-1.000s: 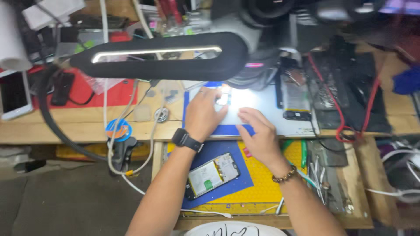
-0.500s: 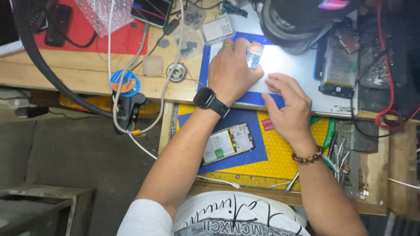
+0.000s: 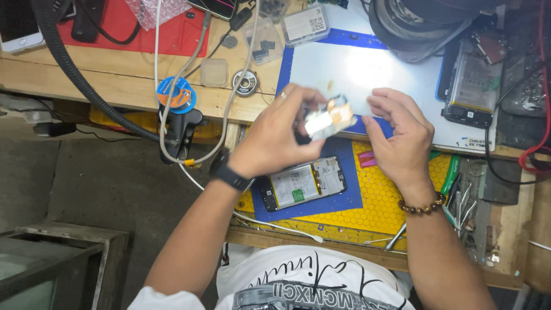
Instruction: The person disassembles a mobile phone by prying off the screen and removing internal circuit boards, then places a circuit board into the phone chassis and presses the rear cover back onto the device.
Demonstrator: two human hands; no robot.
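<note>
From the head camera, the left hand (image 3: 275,135), a black watch on its wrist, pinches a small metallic circuit board with a tan edge (image 3: 328,117) between thumb and fingertips, lifted clear of the bench over the front edge of the brightly lit white work mat (image 3: 367,72). The right hand (image 3: 402,138), with a brown bead bracelet, sits just beside the board with fingers curled inward; whether they touch it is hard to tell through the blur. Below both hands an opened black smartphone with its white battery exposed (image 3: 303,183) lies on a blue mat (image 3: 344,198) over a yellow honeycomb mat (image 3: 396,195). A second opened phone (image 3: 469,86) rests on the white mat's right side. Handling such a board well likely means gripping only its edges, keeping it steady under the light, and holding it low over the mat so a slip does little harm.
</note>
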